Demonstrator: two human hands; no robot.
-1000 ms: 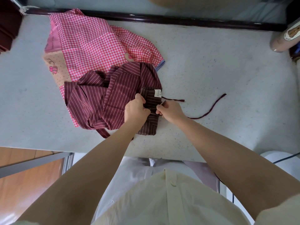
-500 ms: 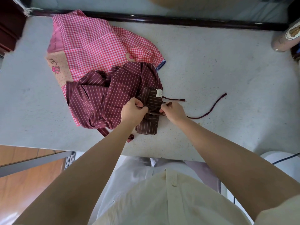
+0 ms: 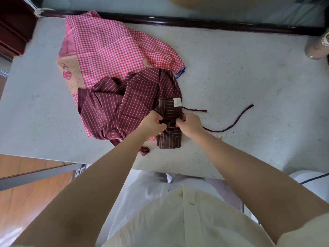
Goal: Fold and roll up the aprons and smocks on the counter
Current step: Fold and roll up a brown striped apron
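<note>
A dark brown striped apron (image 3: 170,139) lies rolled into a narrow bundle near the counter's front edge, a white label at its far end. My left hand (image 3: 153,124) and my right hand (image 3: 190,123) pinch its tie string at the bundle's middle, one on each side. The string's loose end (image 3: 236,120) trails to the right over the counter. A maroon striped apron (image 3: 128,104) lies crumpled to the left. Behind it a pink checked smock (image 3: 106,49) is spread out.
The grey speckled counter (image 3: 249,77) has bare surface on the right half and far left. A bottle (image 3: 316,49) lies at the far right edge. A dark rail runs along the back. The front edge is just below the bundle.
Both hands have drawn closer together at the bundle's middle, cinching the string round it. The bundle's waist looks tighter than a second ago.
</note>
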